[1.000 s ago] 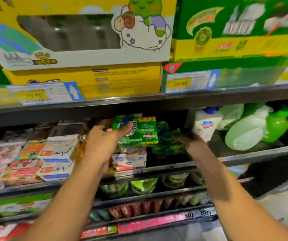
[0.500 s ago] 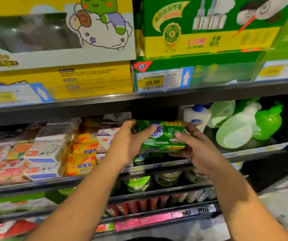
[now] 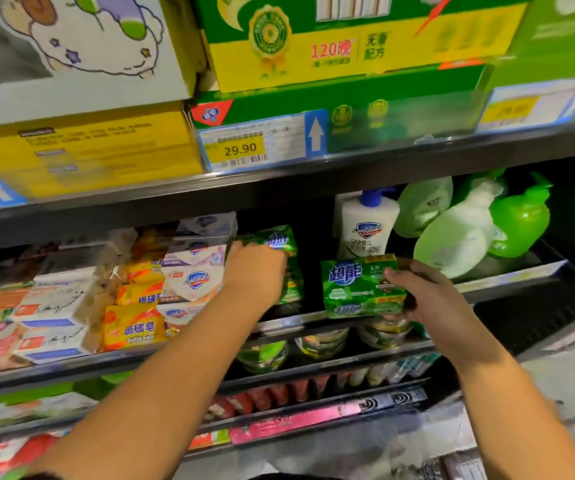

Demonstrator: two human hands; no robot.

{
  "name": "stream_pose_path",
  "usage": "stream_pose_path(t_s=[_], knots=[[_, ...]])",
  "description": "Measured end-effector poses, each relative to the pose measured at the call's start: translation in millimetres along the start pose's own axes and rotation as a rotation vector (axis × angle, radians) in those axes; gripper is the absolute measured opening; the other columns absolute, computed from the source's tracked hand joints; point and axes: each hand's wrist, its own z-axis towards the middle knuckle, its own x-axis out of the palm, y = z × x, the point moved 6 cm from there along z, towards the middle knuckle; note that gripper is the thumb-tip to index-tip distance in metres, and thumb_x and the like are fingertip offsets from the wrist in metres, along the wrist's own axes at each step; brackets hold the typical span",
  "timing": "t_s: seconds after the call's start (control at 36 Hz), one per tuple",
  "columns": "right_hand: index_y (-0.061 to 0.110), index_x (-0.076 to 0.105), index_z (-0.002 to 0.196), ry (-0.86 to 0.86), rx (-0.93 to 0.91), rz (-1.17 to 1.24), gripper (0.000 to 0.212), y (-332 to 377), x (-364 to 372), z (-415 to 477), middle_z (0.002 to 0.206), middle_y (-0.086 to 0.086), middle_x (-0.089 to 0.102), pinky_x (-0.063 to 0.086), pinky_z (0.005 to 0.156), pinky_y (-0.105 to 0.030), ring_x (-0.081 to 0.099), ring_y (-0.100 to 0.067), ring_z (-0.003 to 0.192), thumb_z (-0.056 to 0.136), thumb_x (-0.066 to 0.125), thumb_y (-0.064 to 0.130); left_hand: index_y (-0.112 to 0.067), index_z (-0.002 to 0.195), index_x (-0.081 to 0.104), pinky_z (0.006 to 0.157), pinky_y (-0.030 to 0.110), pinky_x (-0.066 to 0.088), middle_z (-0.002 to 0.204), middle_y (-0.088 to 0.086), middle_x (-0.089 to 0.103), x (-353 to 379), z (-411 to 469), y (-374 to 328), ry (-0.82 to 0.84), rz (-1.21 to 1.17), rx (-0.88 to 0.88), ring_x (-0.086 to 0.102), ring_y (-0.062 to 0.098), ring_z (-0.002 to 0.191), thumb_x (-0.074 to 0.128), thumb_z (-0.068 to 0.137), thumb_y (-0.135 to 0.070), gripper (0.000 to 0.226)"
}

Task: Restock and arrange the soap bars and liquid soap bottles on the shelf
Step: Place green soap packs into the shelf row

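My right hand (image 3: 428, 299) grips a green soap pack (image 3: 359, 287) by its right end, just above the front edge of the middle shelf (image 3: 508, 282). My left hand (image 3: 253, 273) reaches into the shelf and holds a stack of green soap packs (image 3: 279, 240) standing further back. Left of them sit white soap boxes (image 3: 194, 275) and yellow sulfur soap bars (image 3: 133, 327). A white pump bottle (image 3: 365, 226) stands behind the held pack, with pale green bottles (image 3: 452, 233) and a bright green bottle (image 3: 518, 223) leaning to its right.
Large yellow and green cartons (image 3: 331, 50) fill the top shelf above a 29.90 price tag (image 3: 241, 148). More boxed soaps (image 3: 50, 306) lie at the left. Lower shelves hold round green tubs (image 3: 262, 355) and small red packs (image 3: 262, 396).
Both hands held one green pack together earlier. Now my right hand has carried that pack to the right while my left hand has moved onto the green stack behind. The view has shifted left and closer.
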Motion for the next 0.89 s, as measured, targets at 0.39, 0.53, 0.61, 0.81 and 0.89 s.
stream_pose_path(t_s=[0.39,0.53,0.61,0.81,0.89], knots=[[0.036,0.060,0.123,0.099,0.055,-0.384,0.037,7,57,39,0.120,0.006,0.068,0.052,0.099,-0.048,0.064,-0.017,0.110,0.088,0.073,0.033,-0.035,0.138,0.051,0.087,0.036,0.050,0.131,0.006,0.063,-7,-10,68,-0.079,-0.273,-0.106,0.059,0.030,0.118,0.043,0.098,-0.060,0.048],[0.022,0.050,0.142,0.103,0.045,-0.587,0.044,-1,85,41,0.142,-0.002,0.052,0.039,0.103,-0.033,0.047,-0.027,0.129,0.100,0.056,0.034,-0.027,0.121,0.063,0.094,0.037,0.047,0.127,0.013,0.065,16,-27,117,-0.017,-0.469,-0.259,0.058,0.035,0.119,0.036,0.096,-0.066,0.053],[0.008,0.050,0.138,0.038,-0.009,-0.928,0.037,-3,107,31,0.134,-0.015,0.055,0.043,0.093,-0.034,0.054,-0.032,0.120,0.106,0.038,0.021,-0.015,0.070,0.057,0.076,0.034,0.038,0.104,0.023,0.068,27,-36,130,0.022,-0.722,-0.388,0.061,0.039,0.104,0.038,0.099,-0.059,0.056],[0.008,0.049,0.136,-0.027,-0.241,-1.129,0.038,3,138,28,0.131,-0.016,0.056,0.047,0.092,-0.038,0.054,-0.036,0.118,0.105,0.041,0.029,-0.016,0.070,0.054,0.062,0.034,0.040,0.067,0.005,0.060,45,-54,152,-0.149,-1.166,-0.506,0.057,0.027,0.070,0.052,0.099,-0.045,0.042],[0.018,0.055,0.132,-0.088,-0.420,-0.886,0.037,18,167,17,0.128,-0.010,0.061,0.045,0.089,-0.033,0.057,-0.032,0.115,0.102,0.048,0.038,-0.022,0.088,0.051,0.079,0.036,0.051,0.083,-0.002,0.059,52,-56,149,-0.166,-1.310,-0.496,0.058,0.020,0.079,0.051,0.101,-0.044,0.026]])
